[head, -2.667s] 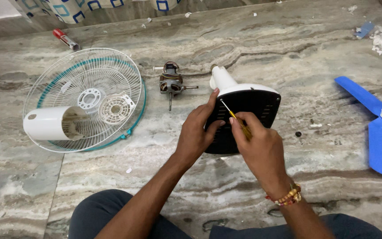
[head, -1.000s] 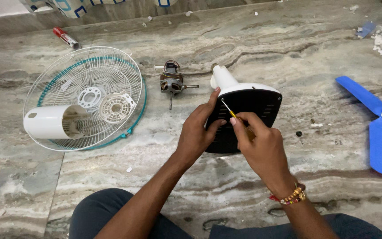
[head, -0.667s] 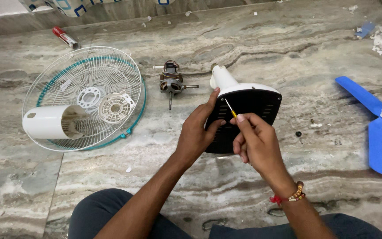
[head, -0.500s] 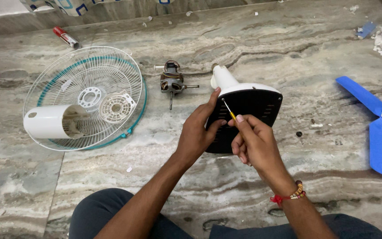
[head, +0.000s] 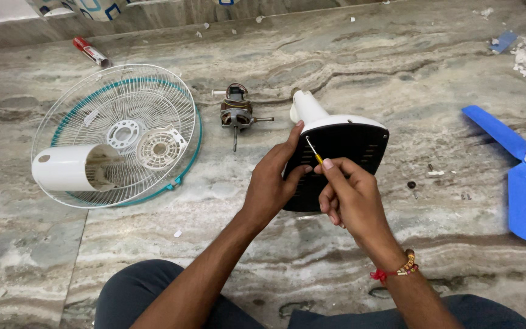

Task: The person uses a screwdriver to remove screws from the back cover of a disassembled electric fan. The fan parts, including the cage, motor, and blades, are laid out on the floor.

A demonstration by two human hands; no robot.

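Red tube [head: 91, 51]: one small cylinder with a white end, lying at the far left edge of the floor; too small to tell what it is.
Wire guards [head: 120, 131]: two round white grilles stacked, the lower one rimmed in teal; thin radial wires, with a white plastic ring and a ribbed round hub piece at the centre.
White cylinder [head: 73, 168]: one smooth plastic shell lying on its side on the guards' near-left edge, open end to the right, inside in shadow.
Fan motor [head: 237, 113]: one bare metal motor with dark windings and a thin shaft, lying just left of the housing's neck.
Left hand [head: 272, 183]: fingers spread and closed on the left rim of the fan base housing, thumb up along its edge.
Fan base housing [head: 342, 146]: one piece at the centre of the marble floor [head: 348, 67], a white shell with a white neck pointing away and a black vented cover facing the person; its lower part is hidden behind both hands.
Screwdriver [head: 313, 150]: one thin yellow shaft, tip on the black cover; the handle is hidden in the fist.
Right hand [head: 348, 196]: curled tightly around the screwdriver, a beaded red thread band at the wrist.
Small parts [head: 411, 184]: a few dark bits, perhaps screws, right of the housing; too small to count.
Blue fan blade [head: 522, 176]: smooth blue plastic, two blades showing, cut off at the right edge.
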